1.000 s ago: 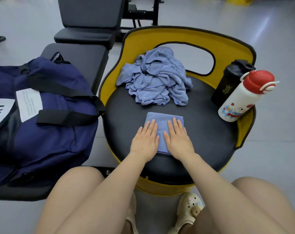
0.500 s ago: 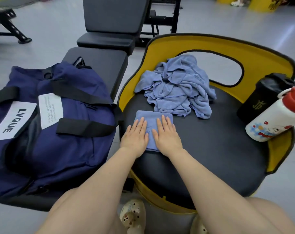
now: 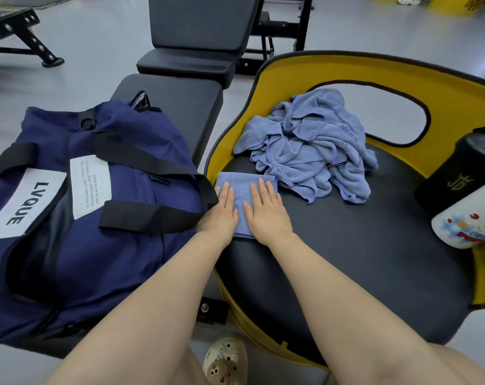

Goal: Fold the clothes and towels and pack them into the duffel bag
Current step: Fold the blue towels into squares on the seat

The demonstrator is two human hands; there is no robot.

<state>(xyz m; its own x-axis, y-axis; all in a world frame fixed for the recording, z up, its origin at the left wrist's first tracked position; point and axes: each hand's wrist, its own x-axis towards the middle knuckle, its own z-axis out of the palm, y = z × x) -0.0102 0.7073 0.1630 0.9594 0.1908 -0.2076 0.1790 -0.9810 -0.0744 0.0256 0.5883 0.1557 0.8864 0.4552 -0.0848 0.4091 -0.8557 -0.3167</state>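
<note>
Blue terry cloth, folded into a small rectangle, forms the folded towel [image 3: 245,187] that is pressed flat at the left edge of the round black seat [image 3: 360,259]. It is covered on its left part by the left hand [image 3: 221,211] and on its right part by the right hand [image 3: 264,211]; both hands are laid palm down with fingers straight and close together, so nothing is gripped or pinched. A narrow strip of towel is seen between the two hands. Just behind the folded piece, a crumpled heap of blue towels [image 3: 313,145] is piled on the same seat, against the yellow backrest [image 3: 288,70]. The navy duffel bag [image 3: 77,218] is set on a black bench [image 3: 177,107] immediately to the left, its black strap touching the left hand's outer edge; a white label reading LVQUE is shown on its top. At the seat's right side a black shaker bottle [image 3: 463,168] and a white cartoon-printed bottle [image 3: 469,220] are placed together.
</note>
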